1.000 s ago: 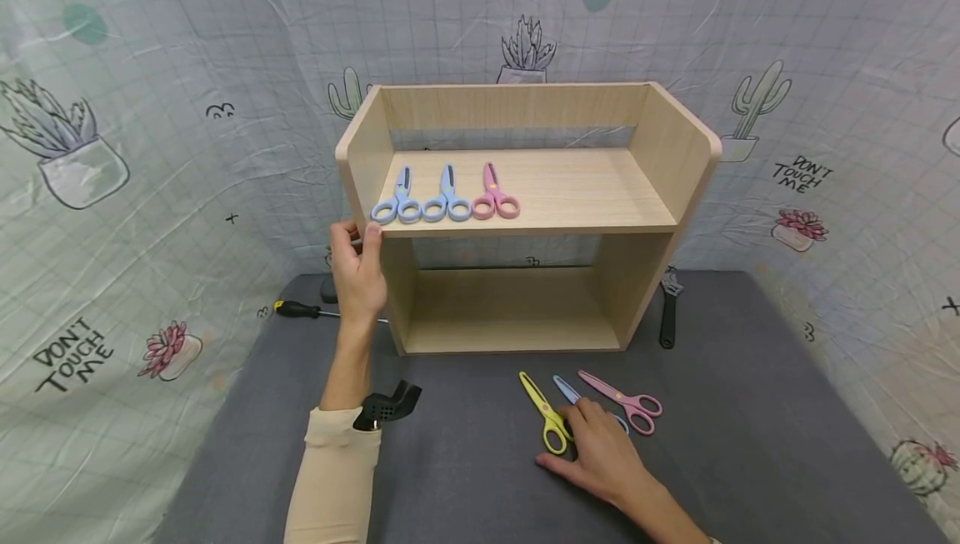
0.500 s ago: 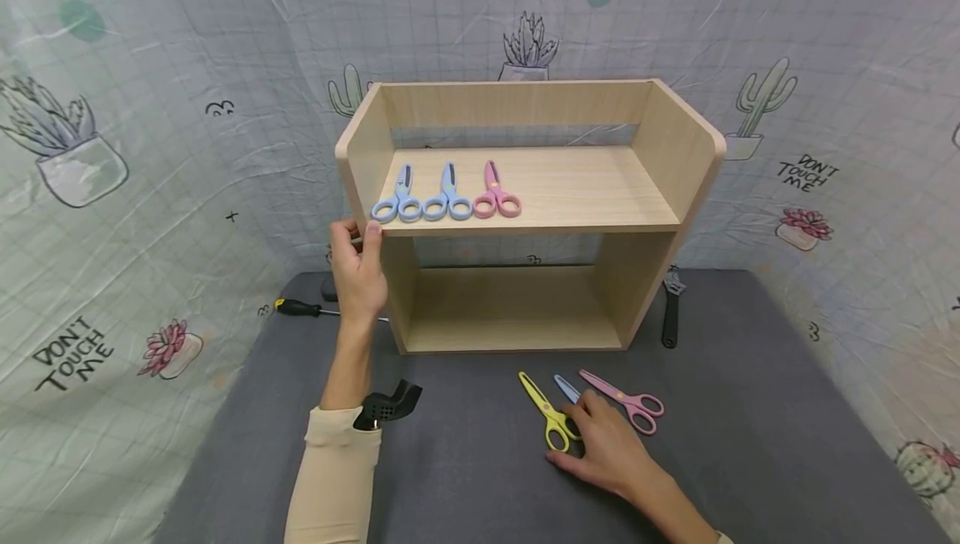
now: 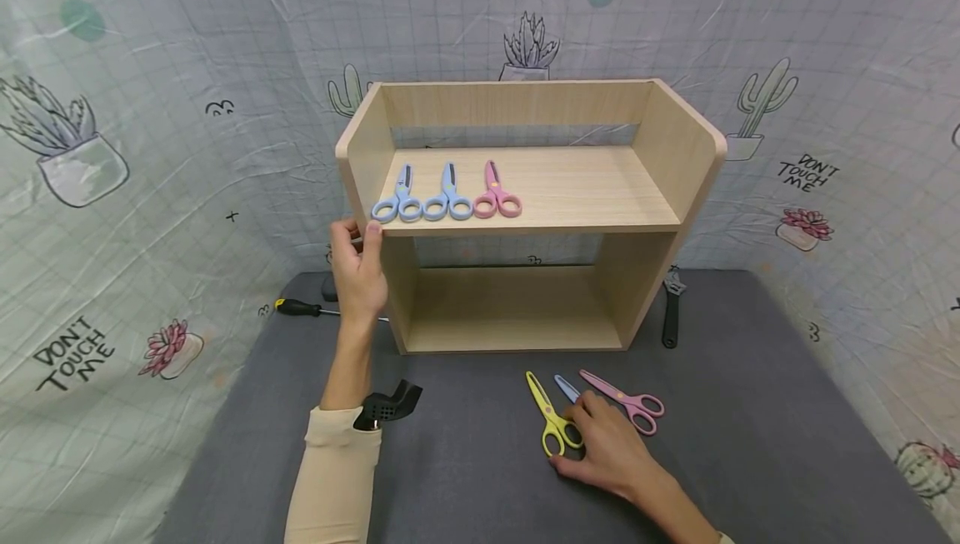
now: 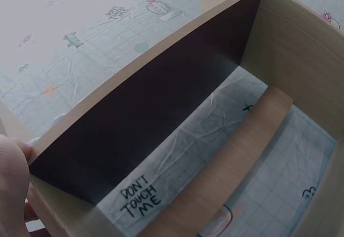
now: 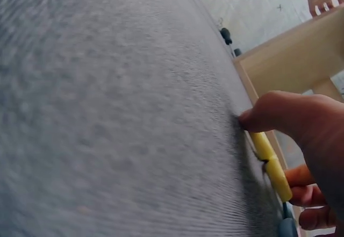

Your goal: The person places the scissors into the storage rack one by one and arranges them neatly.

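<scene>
A: Scissors — where do they lie, and why so?

B: Yellow scissors point(image 3: 551, 421) lie flat on the grey mat point(image 3: 465, 461) in front of the wooden shelf unit point(image 3: 525, 211), beside a blue pair point(image 3: 567, 388) and a pink pair point(image 3: 626, 401). All three are fanned with blades toward the shelf, handles toward the person — likely for easy pickup.

A: Right hand?

B: Right hand point(image 3: 603, 444) rests over the yellow handles. Thumb and fingers curl round them, tips on the mat; the wrist view shows the yellow handle between thumb and fingers. It has not been raised.

A: Left hand?

B: Left hand point(image 3: 358, 269) grips the shelf's left side panel, fingers wrapped round the front edge — apparently steadying it. Three more scissors point(image 3: 447, 198) sit in a row on the upper board.
</scene>
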`<state>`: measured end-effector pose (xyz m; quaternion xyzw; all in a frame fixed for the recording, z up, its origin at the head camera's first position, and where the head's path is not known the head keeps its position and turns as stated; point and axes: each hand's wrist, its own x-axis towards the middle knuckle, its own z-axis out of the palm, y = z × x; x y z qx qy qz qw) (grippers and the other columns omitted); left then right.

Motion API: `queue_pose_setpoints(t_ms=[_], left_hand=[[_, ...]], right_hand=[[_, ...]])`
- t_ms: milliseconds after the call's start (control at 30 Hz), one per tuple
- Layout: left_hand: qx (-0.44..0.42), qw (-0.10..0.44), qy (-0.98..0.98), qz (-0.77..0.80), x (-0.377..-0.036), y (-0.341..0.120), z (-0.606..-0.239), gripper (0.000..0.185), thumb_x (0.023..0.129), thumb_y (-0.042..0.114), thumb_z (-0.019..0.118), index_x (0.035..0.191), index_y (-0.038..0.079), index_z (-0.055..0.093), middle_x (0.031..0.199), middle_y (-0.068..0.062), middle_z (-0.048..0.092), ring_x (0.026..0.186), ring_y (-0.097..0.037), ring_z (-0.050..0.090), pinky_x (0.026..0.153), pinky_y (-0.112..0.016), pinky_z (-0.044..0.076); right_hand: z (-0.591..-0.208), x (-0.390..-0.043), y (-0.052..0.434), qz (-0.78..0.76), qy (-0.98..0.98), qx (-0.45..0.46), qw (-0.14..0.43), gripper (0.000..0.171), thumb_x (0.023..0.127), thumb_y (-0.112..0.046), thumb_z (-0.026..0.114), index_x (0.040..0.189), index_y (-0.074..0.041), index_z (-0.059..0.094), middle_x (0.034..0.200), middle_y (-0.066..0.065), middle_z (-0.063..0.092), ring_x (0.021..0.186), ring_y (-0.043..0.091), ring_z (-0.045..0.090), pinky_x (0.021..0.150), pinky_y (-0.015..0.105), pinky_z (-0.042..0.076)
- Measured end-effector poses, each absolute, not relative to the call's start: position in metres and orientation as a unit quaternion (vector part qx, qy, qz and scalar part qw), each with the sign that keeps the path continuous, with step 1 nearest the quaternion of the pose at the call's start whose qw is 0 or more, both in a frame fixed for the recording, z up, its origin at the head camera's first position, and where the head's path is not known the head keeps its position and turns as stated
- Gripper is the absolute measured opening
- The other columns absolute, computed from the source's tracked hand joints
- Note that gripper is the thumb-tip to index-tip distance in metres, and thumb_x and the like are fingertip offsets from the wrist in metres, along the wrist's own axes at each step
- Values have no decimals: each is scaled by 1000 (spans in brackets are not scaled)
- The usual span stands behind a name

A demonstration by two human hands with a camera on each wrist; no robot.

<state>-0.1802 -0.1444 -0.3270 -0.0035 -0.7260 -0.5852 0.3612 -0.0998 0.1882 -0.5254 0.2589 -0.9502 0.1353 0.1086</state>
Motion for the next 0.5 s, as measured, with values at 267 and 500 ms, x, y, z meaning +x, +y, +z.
queue_pose_setpoints(t_ms=[267,500], left_hand=[[-7,363,-726,-584,-180,-145,-327,33,103,14,48,121,-14,47,118,-32,47,90,-19,45,81,-30,35],[-8,362,-727,-583,-180,-145,-327,33,103,14,48,121,-14,47,118,-32,47,92,-19,45,82,-31,35]], right_hand=[[-529,-100,183,117,-939,270,177,58,62,-58,82,99,-16,68,87,-9,55,80,9,50,72,31,45],[-530,-101,181,137,-928,282,202,55,62,-54,83,99,-15,70,84,-10,54,79,7,48,69,27,44]])
